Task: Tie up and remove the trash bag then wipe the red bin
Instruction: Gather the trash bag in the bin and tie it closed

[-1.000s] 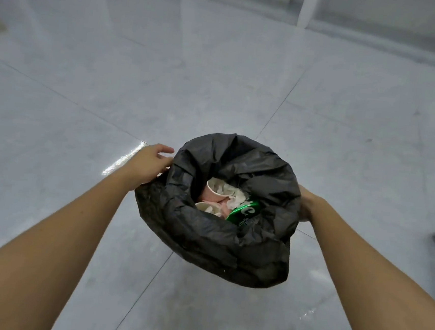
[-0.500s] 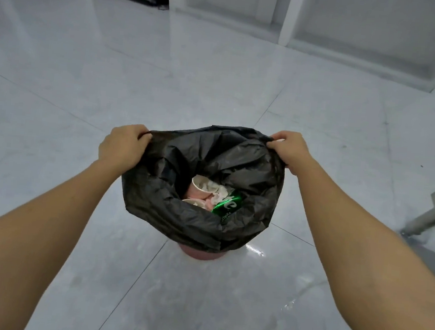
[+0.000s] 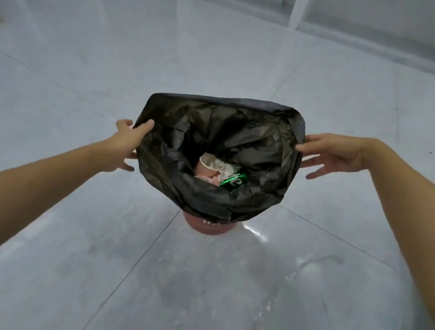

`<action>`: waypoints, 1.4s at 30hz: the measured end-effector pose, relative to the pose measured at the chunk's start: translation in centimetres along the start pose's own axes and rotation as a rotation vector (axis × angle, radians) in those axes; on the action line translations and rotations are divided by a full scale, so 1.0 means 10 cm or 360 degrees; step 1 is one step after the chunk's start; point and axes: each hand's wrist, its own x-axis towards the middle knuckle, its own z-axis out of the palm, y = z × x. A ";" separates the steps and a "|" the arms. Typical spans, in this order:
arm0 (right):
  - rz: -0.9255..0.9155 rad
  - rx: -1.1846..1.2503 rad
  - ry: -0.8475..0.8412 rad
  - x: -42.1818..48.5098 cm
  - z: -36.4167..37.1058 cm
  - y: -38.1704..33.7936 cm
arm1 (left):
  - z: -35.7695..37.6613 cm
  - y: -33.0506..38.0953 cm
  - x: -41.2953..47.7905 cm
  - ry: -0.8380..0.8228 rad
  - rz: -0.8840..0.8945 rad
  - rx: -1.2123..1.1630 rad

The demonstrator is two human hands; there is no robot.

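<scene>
The pale tiled floor (image 3: 87, 72) fills the view, and both my bare forearms reach out over it from the lower corners. Between them the black trash bag (image 3: 187, 140) stands wide open, its lower part in the red bin (image 3: 207, 226), whose base shows beneath the crumpled plastic.

My left hand (image 3: 125, 146) is at the bag's left edge. The thumb (image 3: 144, 127) lies over the rim and my fingers go behind the plastic outside, so I pinch that edge lightly. My right hand (image 3: 337, 153) is at the right edge with fingers straight and spread, grasping nothing. Only the thumb tip (image 3: 308, 147) meets the plastic.

Down inside lie a paper cup (image 3: 210, 162) and, just beside it, a green can (image 3: 233, 181).

Half a second ago both my fists were clenched round the rim, up near its far side. Now they sit wider apart at the sides with fingers loosened, and the mouth gapes broader.
</scene>
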 end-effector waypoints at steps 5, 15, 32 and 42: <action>0.0367 -0.0265 -0.0193 -0.08 0.15 0.06 | 0.14 -0.46 -0.24 -0.0412 -0.0180 -0.0149; 0.0107 -0.0262 0.0129 -0.41 -0.05 -0.57 | -0.51 0.32 -0.41 -0.0852 -0.0353 0.0993; -0.0476 -0.0506 0.1339 -0.58 0.07 -1.32 | -0.66 1.15 -0.23 0.0216 0.0259 0.0754; 0.0140 -0.1118 0.1152 -0.12 0.22 -1.12 | -0.53 0.93 -0.06 -0.0128 0.0316 0.0992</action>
